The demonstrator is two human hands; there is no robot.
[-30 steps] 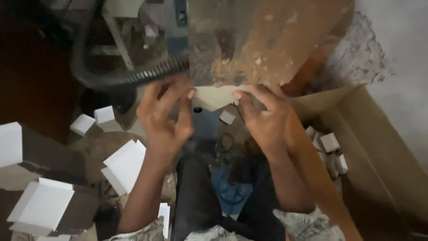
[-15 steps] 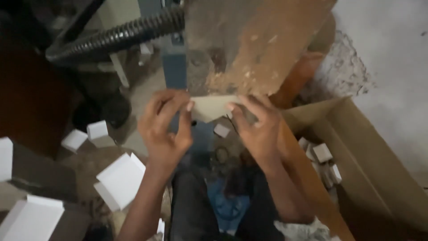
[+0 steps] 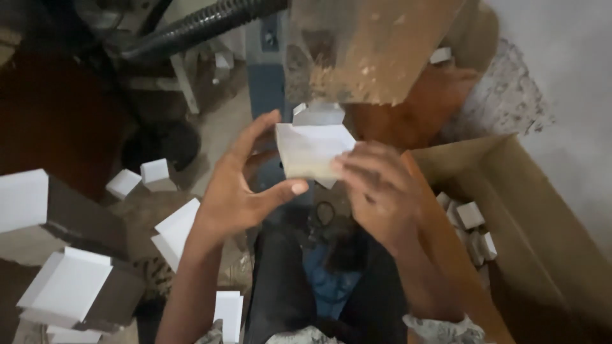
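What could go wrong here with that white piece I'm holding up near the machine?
The white piece sits between the left hand and right hand, mostly by fingertips, so it might slip and fall onto your lap. Both hands are close under the worn machine, so fingers could get knocked or pinched. Stacks of white boxes crowd your left side and could be toppled by an elbow.

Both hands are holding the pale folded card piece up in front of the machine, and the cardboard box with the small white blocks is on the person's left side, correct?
Not quite. The cardboard box with the small white blocks sits on the person's right, as the head view shows. The rest holds: the left hand and right hand hold the pale folded card piece before the machine.
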